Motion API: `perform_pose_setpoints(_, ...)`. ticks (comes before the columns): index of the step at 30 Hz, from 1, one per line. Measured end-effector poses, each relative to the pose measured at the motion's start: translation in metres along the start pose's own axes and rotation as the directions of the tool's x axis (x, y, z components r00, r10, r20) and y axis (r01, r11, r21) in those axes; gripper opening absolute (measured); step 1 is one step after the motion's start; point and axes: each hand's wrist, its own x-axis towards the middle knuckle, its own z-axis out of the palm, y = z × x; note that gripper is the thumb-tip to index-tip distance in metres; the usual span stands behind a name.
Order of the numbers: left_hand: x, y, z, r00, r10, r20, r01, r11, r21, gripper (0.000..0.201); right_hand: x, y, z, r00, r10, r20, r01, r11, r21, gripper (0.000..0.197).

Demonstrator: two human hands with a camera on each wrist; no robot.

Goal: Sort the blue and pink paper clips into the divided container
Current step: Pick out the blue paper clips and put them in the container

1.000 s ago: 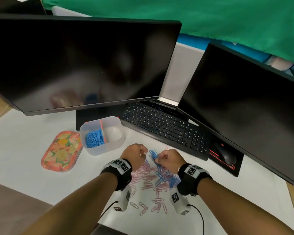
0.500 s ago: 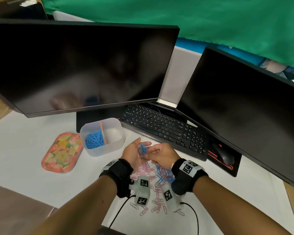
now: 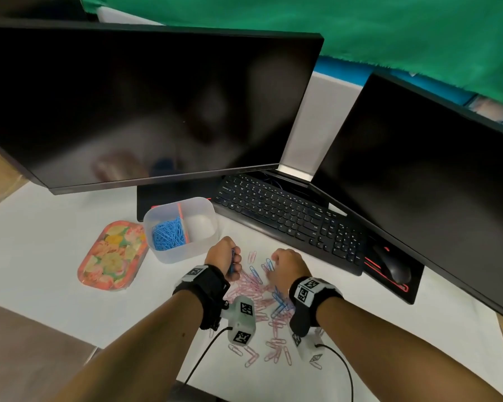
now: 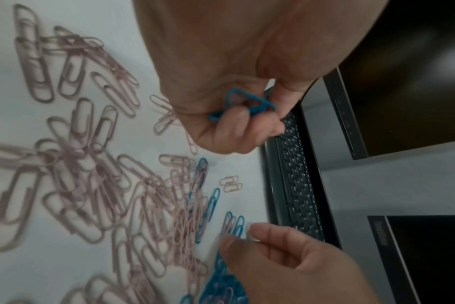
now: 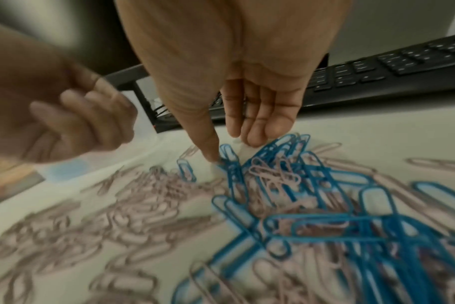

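Though loose, clips (image 3: 254, 288) between hands.

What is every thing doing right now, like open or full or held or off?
Left hand: gripping blue clips.
Right hand: open, fingertips on the pile.
Pile: pink and blue clips mixed, loose on the table.
Container: open; left side holds blue clips, right side looks empty.
Monitors: dark.
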Motion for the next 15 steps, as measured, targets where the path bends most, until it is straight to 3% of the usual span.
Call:
perform_pose_setpoints(5, 0.004, 0.003, -0.004, 0.998, 0.051, -0.038, -0.045, 0.986, 0.159, 0.017, 0.000, 0.000, 0.008, 0.999, -0.047, -0.005, 0.047, 0.998, -0.030, 0.029)
perform_pose_setpoints(8, 0.007, 0.002, -0.003, 0.988, 0.154, -0.014, -0.137, 0.915, 0.381, 0.023, -0.002, 0.003, 0.008, 0.998, -0.053, 0.016, 0.053, 0.999, -0.004, 0.032)
perform_pose_setpoints(11, 0.008, -0.002, 0.003, 0.943, 0.322, 0.083, -0.283, 0.645, 0.710, 0.012, -0.003, 0.007, 0.006, 0.996, -0.076, 0.042, 0.076, 0.997, -0.012, 0.028)
perform_pose_setpoints(13, 0.007, -0.006, 0.008, 0.917, 0.339, 0.211, -0.340, 0.385, 0.858, 0.007, -0.004, 0.011, 0.007, 0.995, -0.078, 0.060, 0.078, 0.997, -0.009, 0.030)
perform_pose_setpoints(15, 0.008, -0.011, 0.011, 0.895, 0.312, 0.318, -0.367, 0.112, 0.923, 0.022, -0.006, 0.014, 0.008, 0.994, -0.087, 0.065, 0.087, 0.996, 0.003, 0.026)
